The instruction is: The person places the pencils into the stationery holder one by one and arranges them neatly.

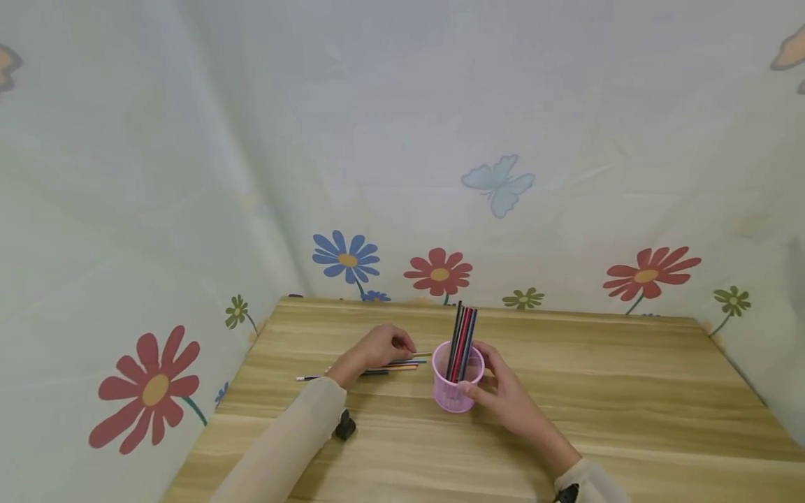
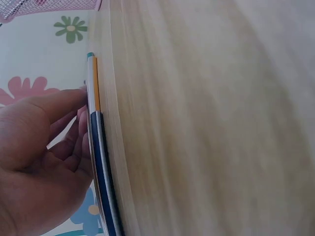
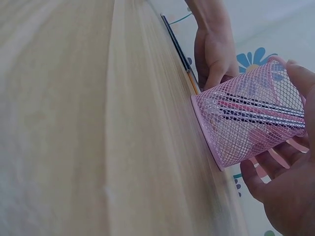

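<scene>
A pink mesh pencil cup stands upright on the table, holding several dark pencils and a red one. My right hand grips the cup from the right, thumb at the near rim and fingers around its far side. Left of the cup, several loose pencils lie on the tabletop. My left hand is over them, with thumb and fingertips together at a yellowish pencil. In the left wrist view, the nearer pencils partly hide the fingertips. The mesh cup fills the right wrist view's right side.
The wood-grain table extends to the right and toward me. Behind it hangs a pale cloth printed with flowers and butterflies, which also covers the left side. A small black device is at my left sleeve.
</scene>
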